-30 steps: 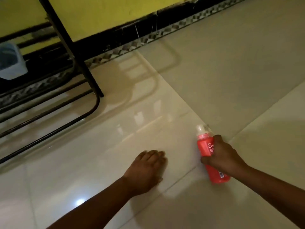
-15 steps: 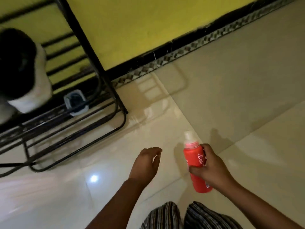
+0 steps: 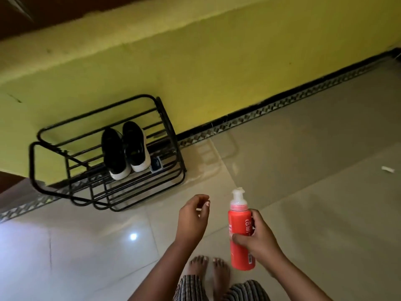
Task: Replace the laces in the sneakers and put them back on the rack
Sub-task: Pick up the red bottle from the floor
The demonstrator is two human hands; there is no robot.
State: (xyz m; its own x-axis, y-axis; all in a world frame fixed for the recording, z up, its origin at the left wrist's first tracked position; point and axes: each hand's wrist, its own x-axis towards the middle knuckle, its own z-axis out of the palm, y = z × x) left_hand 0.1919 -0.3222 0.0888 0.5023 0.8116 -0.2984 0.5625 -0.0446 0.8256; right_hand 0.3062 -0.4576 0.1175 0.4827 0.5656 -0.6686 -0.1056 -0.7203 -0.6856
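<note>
Two black sneakers with white soles (image 3: 124,149) stand side by side on a shelf of the black metal rack (image 3: 173,135), which is against the yellow wall at the left. My right hand (image 3: 259,240) grips a red bottle (image 3: 239,233) with a white pump cap, held upright over the floor. My left hand (image 3: 192,218) hangs beside it, fingers loosely curled and holding nothing. Both hands are well in front of the rack, apart from it.
A small dark and white object (image 3: 156,165) lies on a lower rack shelf beside the sneakers. A white scrap (image 3: 388,169) lies on the glossy tiled floor at the right. My bare feet (image 3: 208,272) and striped trousers show at the bottom edge.
The view rose from near the floor to standing height, so the whole rack and the sneakers now show. My right hand lifted the bottle off the tiles; my left hand left the floor.
</note>
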